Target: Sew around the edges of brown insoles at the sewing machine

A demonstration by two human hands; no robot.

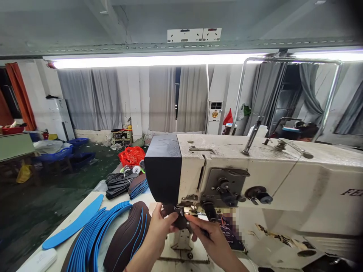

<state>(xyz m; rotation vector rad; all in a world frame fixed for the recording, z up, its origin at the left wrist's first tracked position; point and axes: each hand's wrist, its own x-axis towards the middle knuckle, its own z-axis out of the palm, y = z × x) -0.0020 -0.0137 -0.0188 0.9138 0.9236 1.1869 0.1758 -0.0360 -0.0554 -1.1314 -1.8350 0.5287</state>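
Under the head of a white sewing machine [255, 151], a small dark brown piece [179, 221] lies at the needle area. My left hand [161, 228] grips this piece from the left, thumb on top. From the right, my right hand [208, 236] pinches the piece's edge, its index finger pointing toward the needle area. The fingertips of both hands are close together. The needle itself is too small to make out. To the left, blue-edged curved pieces [87, 234] stand in a fanned row beside dark brown pieces [129, 238].
A single blue strip [75, 223] and a white box [42, 260] lie at the table's left edge. Behind are black strips [120, 184] and a red plastic bag [132, 155]. A dark patterned object [229, 232] sits right of my hands.
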